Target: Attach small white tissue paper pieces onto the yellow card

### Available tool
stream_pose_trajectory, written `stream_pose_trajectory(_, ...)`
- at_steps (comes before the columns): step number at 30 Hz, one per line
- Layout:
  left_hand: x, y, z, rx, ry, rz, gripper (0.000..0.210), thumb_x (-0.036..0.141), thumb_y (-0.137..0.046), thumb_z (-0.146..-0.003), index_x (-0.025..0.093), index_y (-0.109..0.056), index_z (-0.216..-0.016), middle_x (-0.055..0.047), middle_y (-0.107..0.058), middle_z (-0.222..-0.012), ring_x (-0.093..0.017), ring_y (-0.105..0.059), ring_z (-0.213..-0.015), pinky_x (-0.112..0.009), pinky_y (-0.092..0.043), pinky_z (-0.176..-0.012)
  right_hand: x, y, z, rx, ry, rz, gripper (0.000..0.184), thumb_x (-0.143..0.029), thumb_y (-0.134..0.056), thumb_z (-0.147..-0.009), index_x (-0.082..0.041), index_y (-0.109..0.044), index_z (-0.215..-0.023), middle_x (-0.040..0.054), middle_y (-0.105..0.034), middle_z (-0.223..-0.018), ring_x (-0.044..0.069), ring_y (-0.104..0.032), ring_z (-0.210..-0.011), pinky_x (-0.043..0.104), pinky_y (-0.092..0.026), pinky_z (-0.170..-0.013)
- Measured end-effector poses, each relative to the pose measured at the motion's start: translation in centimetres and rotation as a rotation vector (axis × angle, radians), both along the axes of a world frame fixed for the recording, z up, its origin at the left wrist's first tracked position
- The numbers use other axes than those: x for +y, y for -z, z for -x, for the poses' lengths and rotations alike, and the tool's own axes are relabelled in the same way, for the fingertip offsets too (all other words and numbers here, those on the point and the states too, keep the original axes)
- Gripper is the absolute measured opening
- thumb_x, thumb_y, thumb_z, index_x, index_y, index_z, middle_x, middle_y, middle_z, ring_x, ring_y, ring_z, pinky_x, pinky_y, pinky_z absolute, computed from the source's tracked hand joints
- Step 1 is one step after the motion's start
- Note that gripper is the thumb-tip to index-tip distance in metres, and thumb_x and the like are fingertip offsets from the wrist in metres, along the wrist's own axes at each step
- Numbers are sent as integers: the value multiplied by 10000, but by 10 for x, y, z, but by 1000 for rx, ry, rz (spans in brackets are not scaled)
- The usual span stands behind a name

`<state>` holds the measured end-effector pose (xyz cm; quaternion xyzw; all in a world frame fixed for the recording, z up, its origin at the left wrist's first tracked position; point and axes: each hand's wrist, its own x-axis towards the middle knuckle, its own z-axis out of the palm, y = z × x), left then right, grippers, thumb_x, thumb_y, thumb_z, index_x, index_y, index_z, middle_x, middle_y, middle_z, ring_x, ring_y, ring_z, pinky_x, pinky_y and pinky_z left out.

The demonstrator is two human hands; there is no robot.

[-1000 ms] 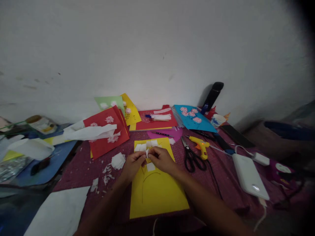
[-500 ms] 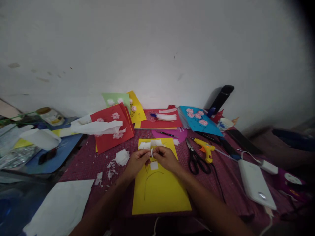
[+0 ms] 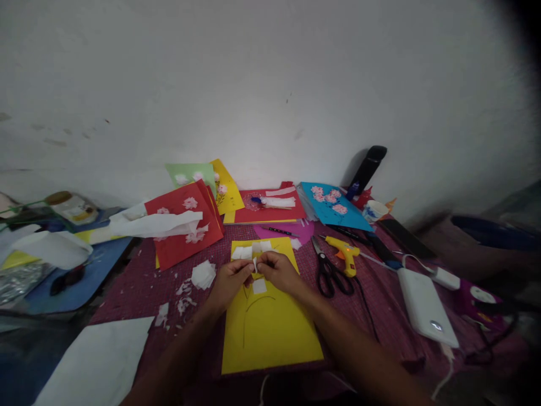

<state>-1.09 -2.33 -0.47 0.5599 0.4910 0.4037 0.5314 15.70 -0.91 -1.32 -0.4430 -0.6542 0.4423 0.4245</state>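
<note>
Both hands meet over the upper part of a yellow paper sheet (image 3: pixel 274 332), which has thin curved lines drawn on it. Between the fingertips is a small white paper piece (image 3: pixel 255 264), pinched and standing up. My left hand (image 3: pixel 231 282) grips it from the left with closed fingers, and my right hand (image 3: pixel 276 272) grips it from the right. Just below the fingers a white paper square (image 3: pixel 259 287) lies flat on the yellow sheet. More white squares (image 3: pixel 242 252) lie along its top edge. A stack of cut white paper (image 3: pixel 203 274) sits left of my left hand, beside torn scraps (image 3: pixel 185 299).
Black-handled scissors (image 3: pixel 332 276) and a yellow glue gun (image 3: pixel 347 254) lie to the right, near a white power bank (image 3: pixel 426 307). Red cards (image 3: pixel 181 248) and a blue card (image 3: pixel 333 217) with pink flowers stand behind. A large white sheet (image 3: pixel 97 361) lies front left.
The whole view has shifted, so the table things sit slightly further left. Both hands still pinch the small white paper piece, which now stands more visibly between the fingertips.
</note>
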Motion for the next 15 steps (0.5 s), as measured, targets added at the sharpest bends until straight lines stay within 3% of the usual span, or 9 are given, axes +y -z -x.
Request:
stream_pose_trajectory(11, 0, -3, -1, 54, -17, -22, 278, 404, -583, -783, 146, -683, -813, 2, -601, -605, -107, -512, -537, -212, -393, -525, -1, -4, -1, 27, -44, 30, 149, -305, -594, -781, -164, -598, -731, -27, -504, -645, 97, -416, -570, 207, -341, -526)
stream_pose_trajectory(15, -2, -4, -1, 112, -13, -44, 267, 405, -606, -773, 157, -695, -820, 6, -597, -608, -108, -507, -549, -209, -385, -523, -1, -1, 0, 5, 12, 32, 168, -324, -631, -756, -165, -590, -722, -34, -494, -632, 92, -402, -566, 201, -317, -507)
